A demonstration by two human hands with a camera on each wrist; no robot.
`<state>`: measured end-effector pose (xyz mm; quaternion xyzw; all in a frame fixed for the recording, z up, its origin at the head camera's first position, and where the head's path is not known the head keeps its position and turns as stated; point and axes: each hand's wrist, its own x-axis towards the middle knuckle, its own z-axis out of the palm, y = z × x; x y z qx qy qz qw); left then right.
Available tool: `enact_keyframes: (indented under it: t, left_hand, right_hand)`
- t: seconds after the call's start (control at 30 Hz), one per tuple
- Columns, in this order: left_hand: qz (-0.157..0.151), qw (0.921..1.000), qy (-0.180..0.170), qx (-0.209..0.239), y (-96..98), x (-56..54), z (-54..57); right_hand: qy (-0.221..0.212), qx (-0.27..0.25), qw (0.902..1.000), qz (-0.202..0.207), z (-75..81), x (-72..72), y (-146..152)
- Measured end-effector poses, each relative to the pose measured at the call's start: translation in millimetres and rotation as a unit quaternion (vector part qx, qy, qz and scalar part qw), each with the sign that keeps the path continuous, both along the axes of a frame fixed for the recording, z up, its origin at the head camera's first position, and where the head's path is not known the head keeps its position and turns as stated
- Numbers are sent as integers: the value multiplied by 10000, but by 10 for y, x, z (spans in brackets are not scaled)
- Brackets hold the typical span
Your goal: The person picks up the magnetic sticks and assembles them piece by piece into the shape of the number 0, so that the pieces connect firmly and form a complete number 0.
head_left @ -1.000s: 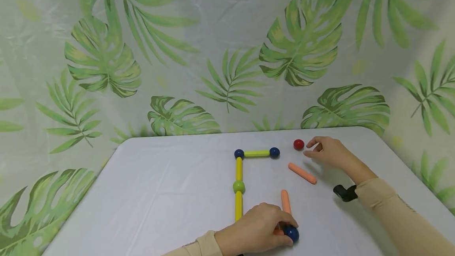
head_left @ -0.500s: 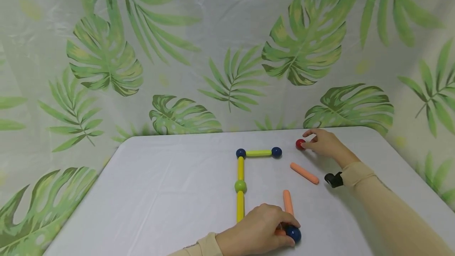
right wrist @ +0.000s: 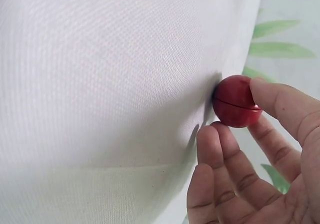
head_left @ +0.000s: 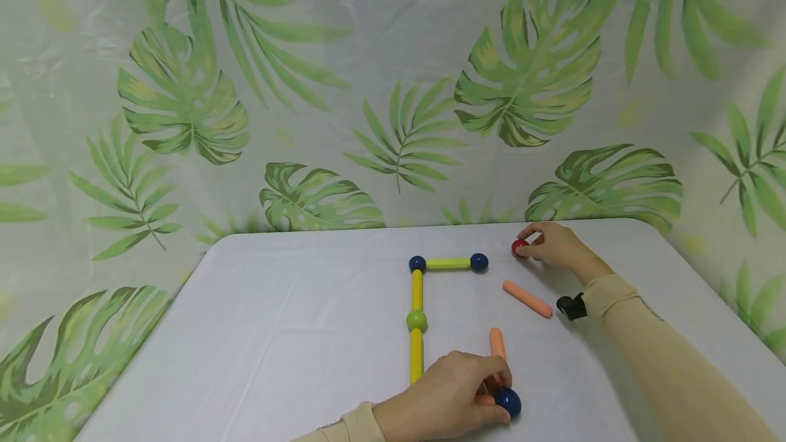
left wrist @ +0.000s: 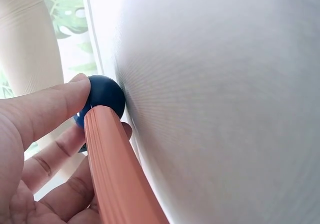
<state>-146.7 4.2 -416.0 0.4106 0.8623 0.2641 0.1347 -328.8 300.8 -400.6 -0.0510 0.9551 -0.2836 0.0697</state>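
Note:
My left hand (head_left: pixel 451 394) pinches a dark blue ball (head_left: pixel 507 402) near the table's front, thumb and fingers on either side of it. An orange stick (left wrist: pixel 117 169) meets that ball and runs back under the palm in the left wrist view. Just beyond the fingers lies a second orange stick (head_left: pixel 497 343), its near end behind them. Toward the far right, my right hand (head_left: pixel 555 247) pinches a red ball (right wrist: pixel 237 102) between thumb and fingers, close against the tabletop. The other fingers of that hand are loosely bent beside the ball.
Yellow sticks (head_left: pixel 417 353), a green ball (head_left: pixel 416 320), two dark blue balls (head_left: pixel 479 262) and a yellow-green stick (head_left: pixel 448 264) form a corner shape on the white table (head_left: pixel 276 333). A loose orange stick (head_left: pixel 527 299) lies right of it. A leaf-print cloth (head_left: pixel 393 87) hangs behind.
My right hand has moved left to the red ball and now grips it. The left hand stays at the blue ball, its fingers shifting slightly.

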Motion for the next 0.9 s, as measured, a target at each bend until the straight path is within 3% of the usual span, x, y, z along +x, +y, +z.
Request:
enact_keyframes:
  t: [0.4, 0.67, 0.9]
  left_hand:
    - [73, 9993, -137, 335, -25, 5, -24]
    - [127, 9985, -274, 455, -31, 10, -29]
    - [175, 9985, -316, 413, -19, 17, -12]
  right_hand:
    - [-124, -112, 9999, -24, -11, -3, 30]
    - [-13, -193, 9998, 63, 38, 85, 19]
    - [-46, -406, 9991, 100, 107, 251, -29]
